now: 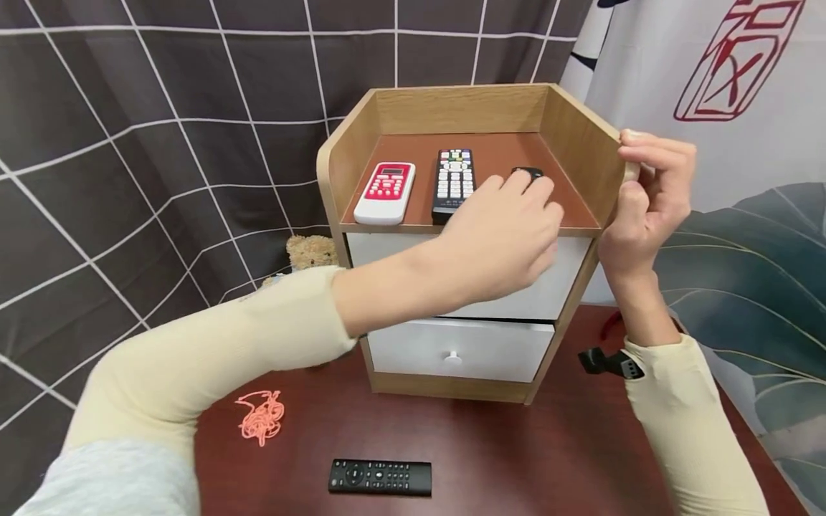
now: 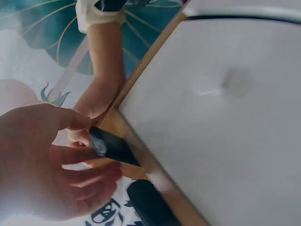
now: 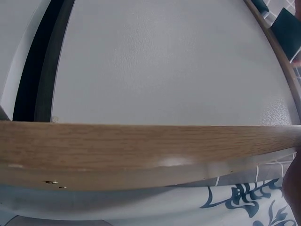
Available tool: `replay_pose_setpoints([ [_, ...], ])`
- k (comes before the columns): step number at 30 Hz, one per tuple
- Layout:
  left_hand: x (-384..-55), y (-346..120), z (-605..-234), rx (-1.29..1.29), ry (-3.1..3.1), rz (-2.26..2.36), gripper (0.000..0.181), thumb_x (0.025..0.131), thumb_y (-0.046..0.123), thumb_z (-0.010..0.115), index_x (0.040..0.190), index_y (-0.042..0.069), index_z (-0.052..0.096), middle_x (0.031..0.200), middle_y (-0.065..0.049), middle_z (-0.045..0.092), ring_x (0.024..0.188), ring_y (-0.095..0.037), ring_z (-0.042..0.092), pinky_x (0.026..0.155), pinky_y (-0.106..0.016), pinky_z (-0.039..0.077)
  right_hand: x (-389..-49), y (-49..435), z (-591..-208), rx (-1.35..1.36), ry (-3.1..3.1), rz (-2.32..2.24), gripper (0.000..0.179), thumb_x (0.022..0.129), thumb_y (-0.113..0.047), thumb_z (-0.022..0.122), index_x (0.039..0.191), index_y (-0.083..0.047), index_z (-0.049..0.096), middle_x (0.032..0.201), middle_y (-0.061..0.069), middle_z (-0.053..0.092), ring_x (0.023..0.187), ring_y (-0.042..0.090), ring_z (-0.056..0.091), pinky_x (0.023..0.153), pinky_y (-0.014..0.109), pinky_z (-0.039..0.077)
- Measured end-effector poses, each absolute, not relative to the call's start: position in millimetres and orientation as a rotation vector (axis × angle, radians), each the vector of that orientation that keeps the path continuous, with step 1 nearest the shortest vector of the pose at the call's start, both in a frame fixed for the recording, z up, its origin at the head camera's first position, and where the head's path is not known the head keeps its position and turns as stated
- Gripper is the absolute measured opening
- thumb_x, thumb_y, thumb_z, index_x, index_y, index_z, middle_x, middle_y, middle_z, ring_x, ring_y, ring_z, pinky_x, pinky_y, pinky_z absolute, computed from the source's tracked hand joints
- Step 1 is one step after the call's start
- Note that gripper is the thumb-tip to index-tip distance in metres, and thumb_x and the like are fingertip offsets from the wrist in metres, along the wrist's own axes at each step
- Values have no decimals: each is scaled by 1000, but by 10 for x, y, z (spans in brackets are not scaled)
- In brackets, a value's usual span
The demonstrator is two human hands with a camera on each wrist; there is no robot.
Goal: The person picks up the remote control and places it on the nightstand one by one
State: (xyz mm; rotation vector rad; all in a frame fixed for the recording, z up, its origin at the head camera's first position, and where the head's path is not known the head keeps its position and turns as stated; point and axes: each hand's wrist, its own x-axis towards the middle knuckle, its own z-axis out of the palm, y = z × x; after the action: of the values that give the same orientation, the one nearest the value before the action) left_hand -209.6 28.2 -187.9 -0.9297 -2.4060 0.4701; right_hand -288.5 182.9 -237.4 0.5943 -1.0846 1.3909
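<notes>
My left hand (image 1: 500,233) reaches over the top shelf of a small wooden cabinet (image 1: 461,107), thumb and fingers on either side of a black remote control (image 2: 113,147). Most of that remote is hidden under the hand in the head view; its far end shows past the fingers. Just left of it lies a black remote with white buttons (image 1: 454,179), and beyond that a white remote with a red face (image 1: 386,192). At the right, my right hand (image 1: 652,193) grips the front edge of the cabinet's side panel (image 1: 581,154).
Two white drawers fill the cabinet front; the lower drawer (image 1: 413,347) has a small knob. On the dark red table (image 1: 503,451) lie another black remote (image 1: 381,478) and a tangle of orange string (image 1: 262,418). A plush toy (image 1: 311,251) peeks out behind the cabinet's left side.
</notes>
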Motion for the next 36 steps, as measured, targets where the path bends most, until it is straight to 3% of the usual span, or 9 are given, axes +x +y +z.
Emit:
replay_pose_setpoints([
  [6,-2177,146,-2000,-1017,-2206,484,31,100,13,42,115,12,68,110,-4,63,101,-23,62,78,-29,49,-2885,1818,-2329,597,-1082,1398,26,77,-2,40,87,9,62,101,11,63,101,26,62,94,34,56],
  [12,-2315,200,-2011,-984,-2242,537,31,98,7,48,122,8,68,114,-7,62,106,-24,60,82,-27,51,-2914,1800,-2361,595,-1082,1395,26,77,-2,40,87,9,62,100,10,63,101,26,62,92,33,56],
  [21,-2392,195,-2074,-953,-2240,521,33,101,13,46,128,9,65,119,-6,61,110,-23,58,88,-29,49,-2917,1798,-2396,586,-1083,1389,27,77,-3,40,87,8,62,101,11,62,101,26,62,93,33,55],
  [28,-2375,98,-2146,-939,-2148,439,38,102,37,40,128,17,59,127,-3,57,115,-24,54,95,-40,42,-2917,1791,-2411,578,-1101,1385,27,77,-4,40,89,8,62,102,10,62,102,25,62,93,33,55],
  [36,-2231,-29,-2363,-1106,-1845,332,39,100,28,30,120,19,62,125,-4,61,115,-23,53,105,-47,37,-2896,1782,-2385,569,-1084,1399,27,77,-2,39,88,7,62,101,10,62,101,25,62,92,31,55],
])
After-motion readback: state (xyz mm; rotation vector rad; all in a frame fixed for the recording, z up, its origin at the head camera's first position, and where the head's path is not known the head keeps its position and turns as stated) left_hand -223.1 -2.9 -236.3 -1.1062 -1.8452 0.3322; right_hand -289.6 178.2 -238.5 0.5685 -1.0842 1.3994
